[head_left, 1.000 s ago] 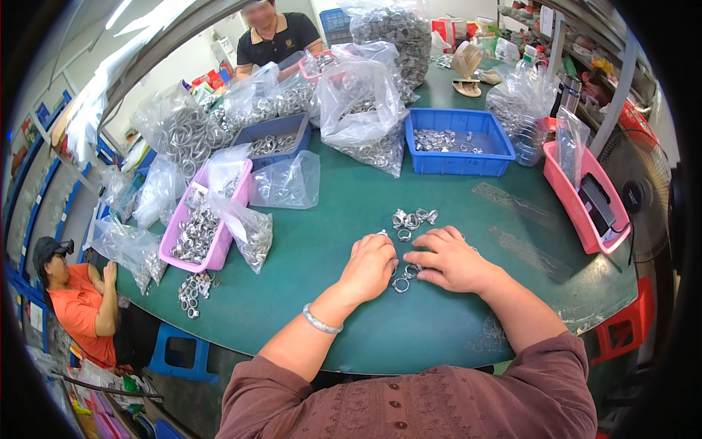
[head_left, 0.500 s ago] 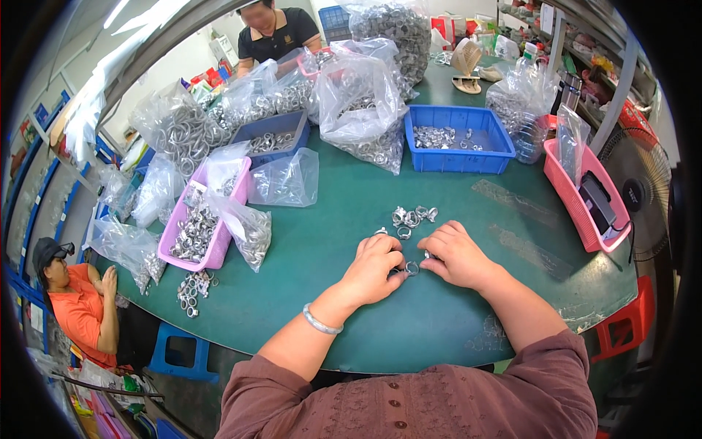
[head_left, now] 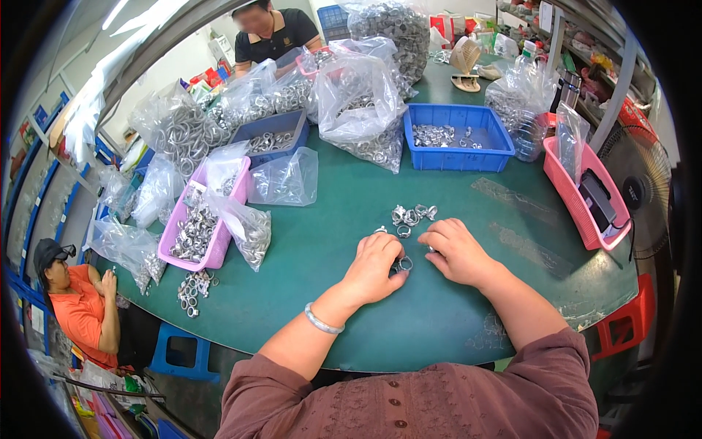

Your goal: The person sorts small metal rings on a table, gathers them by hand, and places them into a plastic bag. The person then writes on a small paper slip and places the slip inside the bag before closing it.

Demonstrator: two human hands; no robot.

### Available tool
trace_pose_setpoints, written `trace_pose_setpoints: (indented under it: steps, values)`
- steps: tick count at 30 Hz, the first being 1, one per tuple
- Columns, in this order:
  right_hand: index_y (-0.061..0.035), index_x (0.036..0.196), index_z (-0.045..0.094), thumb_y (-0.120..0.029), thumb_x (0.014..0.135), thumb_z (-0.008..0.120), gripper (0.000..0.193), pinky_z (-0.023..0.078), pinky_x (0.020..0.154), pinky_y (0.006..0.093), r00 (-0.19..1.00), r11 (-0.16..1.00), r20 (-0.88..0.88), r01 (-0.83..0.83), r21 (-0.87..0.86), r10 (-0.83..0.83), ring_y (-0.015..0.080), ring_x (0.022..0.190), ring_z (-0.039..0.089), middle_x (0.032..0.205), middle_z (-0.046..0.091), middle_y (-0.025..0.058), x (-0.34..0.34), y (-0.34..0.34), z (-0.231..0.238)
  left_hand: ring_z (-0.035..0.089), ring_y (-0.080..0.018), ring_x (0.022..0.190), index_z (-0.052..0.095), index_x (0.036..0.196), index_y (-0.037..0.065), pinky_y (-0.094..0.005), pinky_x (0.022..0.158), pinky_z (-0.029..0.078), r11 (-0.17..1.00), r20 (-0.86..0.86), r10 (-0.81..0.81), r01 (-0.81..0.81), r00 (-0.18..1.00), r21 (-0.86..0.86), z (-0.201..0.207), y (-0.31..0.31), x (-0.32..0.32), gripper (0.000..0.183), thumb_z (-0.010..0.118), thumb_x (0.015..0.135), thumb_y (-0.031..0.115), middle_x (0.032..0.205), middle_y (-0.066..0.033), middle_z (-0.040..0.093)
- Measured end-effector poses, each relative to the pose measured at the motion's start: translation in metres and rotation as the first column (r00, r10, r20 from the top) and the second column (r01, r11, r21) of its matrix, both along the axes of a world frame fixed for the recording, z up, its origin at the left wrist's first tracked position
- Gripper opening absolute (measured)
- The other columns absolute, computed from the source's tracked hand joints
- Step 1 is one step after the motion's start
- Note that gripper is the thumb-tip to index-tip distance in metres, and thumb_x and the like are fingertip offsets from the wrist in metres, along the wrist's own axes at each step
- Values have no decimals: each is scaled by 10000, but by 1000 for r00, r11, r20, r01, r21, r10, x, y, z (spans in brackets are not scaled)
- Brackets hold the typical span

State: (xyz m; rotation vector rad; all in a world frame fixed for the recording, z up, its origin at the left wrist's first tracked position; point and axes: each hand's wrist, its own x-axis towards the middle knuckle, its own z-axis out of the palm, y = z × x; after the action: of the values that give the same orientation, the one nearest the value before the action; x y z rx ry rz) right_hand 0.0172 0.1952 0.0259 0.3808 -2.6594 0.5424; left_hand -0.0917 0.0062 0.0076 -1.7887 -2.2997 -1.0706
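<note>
My left hand (head_left: pixel 374 267), with a pale bangle on its wrist, is closed on a small silvery metal ring (head_left: pixel 404 264) held between thumb and fingers. Just to the right, apart from that ring, is my right hand (head_left: pixel 459 252), its fingers curled together. A small bit of metal seems to show at its fingertips, but I cannot make out what it is. Beyond the hands lies a loose group of metal rings (head_left: pixel 412 215) on the green table (head_left: pixel 351 205). One more ring (head_left: pixel 403 231) rests nearer, between my hands.
A blue tray (head_left: pixel 459 162) with metal pieces stands at the back. Plastic bags of metal parts (head_left: pixel 358 135) and a pink basket (head_left: pixel 216 252) of rings lie left. To the right are a pink basket (head_left: pixel 574 201) and a fan (head_left: pixel 636 192). Two other people are at the table.
My right hand has moved slightly right, away from the ring that was between both hands. The ring has shifted a little left and up with my left hand's fingers.
</note>
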Motion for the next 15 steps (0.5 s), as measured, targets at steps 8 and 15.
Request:
trace_pose_setpoints:
  steps: [8,15]
  values:
    - [-54,1050,565,-101,764,660,305,405,860,410,998,990,-49,24,-138,-31,324,942,525,967,560,123,2,0,-4,516,-295,902,520,819,67,-389,860,368,1000,38,-12,12,999,0,2,1,-1,264,723,656,113,868,-85,527]
    - [-82,1073,587,-82,740,670,343,393,869,394,997,971,74,-17,-239,36,271,952,540,988,610,63,0,5,1,486,-294,1039,587,935,72,-407,923,338,993,-25,-59,56,998,-105,9,-4,-8,359,747,634,183,1017,-88,533]
